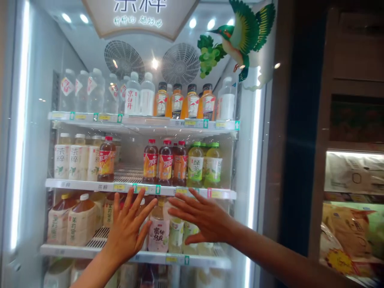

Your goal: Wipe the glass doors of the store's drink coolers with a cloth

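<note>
Both my hands are raised before a lit drinks fridge (141, 183) whose glass door seems closed. My left hand (127, 222) has its fingers spread and holds nothing. To its right, my right hand (201, 216) is also empty with fingers apart, pointing left. Whether either palm touches the glass I cannot tell. Behind them a pale-labelled peach oolong bottle (158, 232) shows between the hands. Above stand red-capped tea bottles (165, 162) and green tea bottles (195, 166). Large jasmine tea bottles (81, 222) sit left of my left hand. My hands hide part of the lower shelf.
On the top shelf are clear water bottles (96, 92) and black-capped orange bottles (192, 102). A bird sticker (240, 36) decorates the upper right glass. Bright light strips (19, 128) run down both sides. Shelves with packaged goods (348, 232) stand at the right.
</note>
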`<state>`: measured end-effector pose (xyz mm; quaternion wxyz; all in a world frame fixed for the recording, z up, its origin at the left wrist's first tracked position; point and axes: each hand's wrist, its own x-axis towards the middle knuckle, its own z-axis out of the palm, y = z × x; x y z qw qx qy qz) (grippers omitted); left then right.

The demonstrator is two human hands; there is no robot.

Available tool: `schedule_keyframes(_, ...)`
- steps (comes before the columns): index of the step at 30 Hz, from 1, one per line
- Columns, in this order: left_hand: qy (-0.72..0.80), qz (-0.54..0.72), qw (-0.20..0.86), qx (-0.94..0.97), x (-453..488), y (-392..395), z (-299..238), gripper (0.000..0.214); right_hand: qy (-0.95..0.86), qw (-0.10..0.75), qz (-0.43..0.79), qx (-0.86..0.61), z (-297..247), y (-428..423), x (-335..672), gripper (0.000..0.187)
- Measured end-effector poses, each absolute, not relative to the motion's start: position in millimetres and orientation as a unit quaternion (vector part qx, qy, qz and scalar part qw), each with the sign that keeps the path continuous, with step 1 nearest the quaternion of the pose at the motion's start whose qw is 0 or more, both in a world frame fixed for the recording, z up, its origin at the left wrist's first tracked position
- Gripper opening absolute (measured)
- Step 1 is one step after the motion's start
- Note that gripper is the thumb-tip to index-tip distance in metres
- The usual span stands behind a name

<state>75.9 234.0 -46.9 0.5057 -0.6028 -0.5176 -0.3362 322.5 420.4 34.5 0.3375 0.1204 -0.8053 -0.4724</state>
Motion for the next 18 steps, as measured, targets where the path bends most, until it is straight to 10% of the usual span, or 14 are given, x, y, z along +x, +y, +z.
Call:
schedule_keyframes(6, -0.511, -0.346, 0.496, -0.611, 84, 237, -52, 0.063, -0.737, 0.544, -0.368, -0.157, 7, 445, 365, 0.085)
schedule_keyframes(18, -0.545, -0.342, 0.456, -0.615, 74, 229, -91, 0.072, -0.701, 0.595, -0.299, -0.253, -76, 415, 315, 0.086)
